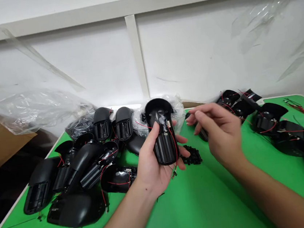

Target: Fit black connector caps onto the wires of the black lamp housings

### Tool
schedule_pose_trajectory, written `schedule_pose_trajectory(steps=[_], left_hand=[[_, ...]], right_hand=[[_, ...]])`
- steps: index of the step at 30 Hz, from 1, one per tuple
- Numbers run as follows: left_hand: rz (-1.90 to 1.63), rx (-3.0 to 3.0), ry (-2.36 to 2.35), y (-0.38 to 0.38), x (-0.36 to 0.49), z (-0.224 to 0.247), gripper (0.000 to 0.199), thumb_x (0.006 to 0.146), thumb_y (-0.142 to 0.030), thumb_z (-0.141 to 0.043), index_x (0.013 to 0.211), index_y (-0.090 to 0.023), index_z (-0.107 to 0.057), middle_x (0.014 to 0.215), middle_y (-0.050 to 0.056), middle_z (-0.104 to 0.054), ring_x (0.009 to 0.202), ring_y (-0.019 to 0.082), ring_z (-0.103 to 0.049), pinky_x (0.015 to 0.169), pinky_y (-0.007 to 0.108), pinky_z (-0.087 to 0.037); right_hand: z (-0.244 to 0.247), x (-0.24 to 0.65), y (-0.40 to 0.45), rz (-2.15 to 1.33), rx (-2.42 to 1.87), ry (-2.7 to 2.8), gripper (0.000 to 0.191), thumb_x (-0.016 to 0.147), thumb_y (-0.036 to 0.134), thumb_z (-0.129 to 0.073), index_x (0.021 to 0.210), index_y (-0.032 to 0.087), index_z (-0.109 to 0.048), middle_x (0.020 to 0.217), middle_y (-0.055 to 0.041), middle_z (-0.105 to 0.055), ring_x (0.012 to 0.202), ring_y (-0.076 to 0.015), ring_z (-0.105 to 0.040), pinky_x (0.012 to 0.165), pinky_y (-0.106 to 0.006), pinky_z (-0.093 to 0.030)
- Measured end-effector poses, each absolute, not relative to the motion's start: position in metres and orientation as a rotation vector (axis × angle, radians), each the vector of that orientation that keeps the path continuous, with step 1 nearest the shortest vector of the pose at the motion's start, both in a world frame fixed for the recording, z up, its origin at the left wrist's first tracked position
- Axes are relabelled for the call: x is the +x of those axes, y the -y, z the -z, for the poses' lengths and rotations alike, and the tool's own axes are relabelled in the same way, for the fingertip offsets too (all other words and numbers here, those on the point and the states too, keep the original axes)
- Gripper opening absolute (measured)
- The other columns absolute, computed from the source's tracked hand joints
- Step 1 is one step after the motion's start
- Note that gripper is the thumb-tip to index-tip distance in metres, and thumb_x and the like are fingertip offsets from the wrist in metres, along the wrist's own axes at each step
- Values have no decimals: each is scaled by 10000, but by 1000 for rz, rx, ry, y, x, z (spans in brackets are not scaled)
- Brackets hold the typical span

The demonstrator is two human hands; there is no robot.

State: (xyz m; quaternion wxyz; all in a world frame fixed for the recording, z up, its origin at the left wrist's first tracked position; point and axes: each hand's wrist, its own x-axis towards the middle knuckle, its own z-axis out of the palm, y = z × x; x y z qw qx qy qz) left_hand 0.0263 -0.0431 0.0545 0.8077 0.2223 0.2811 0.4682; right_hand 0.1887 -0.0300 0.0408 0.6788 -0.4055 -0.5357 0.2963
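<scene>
My left hand (153,161) is wrapped round a black plastic housing (164,147), gripping it from below with the thumb over its edge. The housing's hollow inside faces me; its upper end is a curved hood, its lower end a ribbed battery compartment. A red wire (174,142) runs down its right side to a small connector below. To the right of the housing, apart from it, my right hand (221,130) is closed with thumb and fingertips together. Whatever those fingers hold, if anything, is hidden or too small to name. Behind the fingers, another dark part (203,134) shows partly.
Several similar black housings (82,208) with red wires crowd the left side, and more housings (288,138) line the right. Small black pieces (192,156) lie in a cluster on the green table (201,211). Loose wires (301,109), clear plastic bags (41,108) and a cardboard box (3,132) are around.
</scene>
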Motion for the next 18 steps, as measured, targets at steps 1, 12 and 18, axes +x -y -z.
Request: schedule_pose_trajectory(steps=[1,12,18], left_hand=[[-958,449,-573,42,25,-54,536,969,-586,-540,1239,-147,-686,813,83,-723,568,181,-701,362,217,-493],[-843,527,-755,45,32,-45,645,961,-704,-460,1009,-113,-715,784,154,-765,543,215,-724,469,242,-540],[-926,604,-844,46,35,-46,584,947,-683,-529,1027,-124,-678,814,137,-765,555,219,-727,467,257,-541]], right_hand=[[-32,190,25,-768,-903,1215,129,972,291,-695,1059,225,-763,901,-34,-748,828,-158,-699,616,-249,-542],[-20,192,22,-1488,-561,1182,489,918,198,-696,1391,314,-659,1124,-23,-776,995,-196,-720,962,-376,-529],[-17,191,18,-1524,-583,1149,456,938,248,-709,1389,298,-659,1155,-27,-774,1033,-204,-724,953,-369,-527]])
